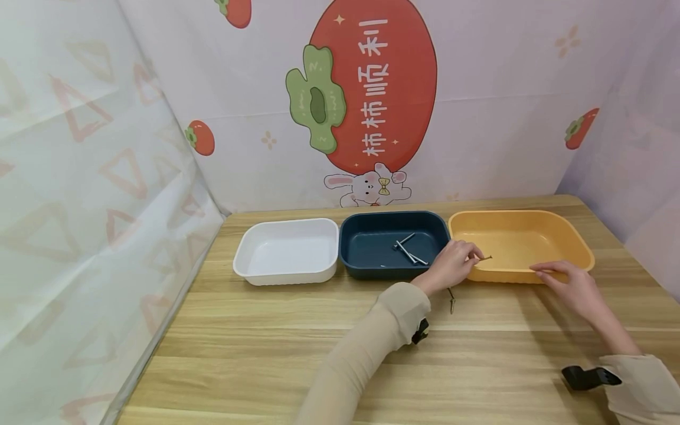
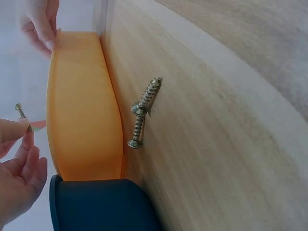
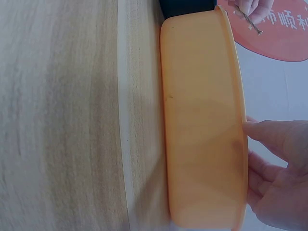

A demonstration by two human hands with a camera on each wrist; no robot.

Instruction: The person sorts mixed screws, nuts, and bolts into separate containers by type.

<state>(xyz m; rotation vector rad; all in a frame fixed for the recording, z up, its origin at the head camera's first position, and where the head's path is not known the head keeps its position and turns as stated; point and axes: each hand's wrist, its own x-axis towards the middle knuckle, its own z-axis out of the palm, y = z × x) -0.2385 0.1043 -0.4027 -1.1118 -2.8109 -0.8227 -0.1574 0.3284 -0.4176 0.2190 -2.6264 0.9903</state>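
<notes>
My left hand pinches a brass-coloured screw between thumb and fingertips, above the front left rim of the yellow bin. In the left wrist view that screw points head up, away from the fingers. My right hand grips the bin's front rim toward its right end; the right wrist view has the thumb on the outer side, the other fingers partly hidden behind the rim. Two more screws, a nearer one and one beside the bin, lie on the table, almost touching.
A dark blue bin stands left of the yellow one, with several long silver screws or nails inside. Farther left is a white bin. A patterned cloth hangs behind the wooden table.
</notes>
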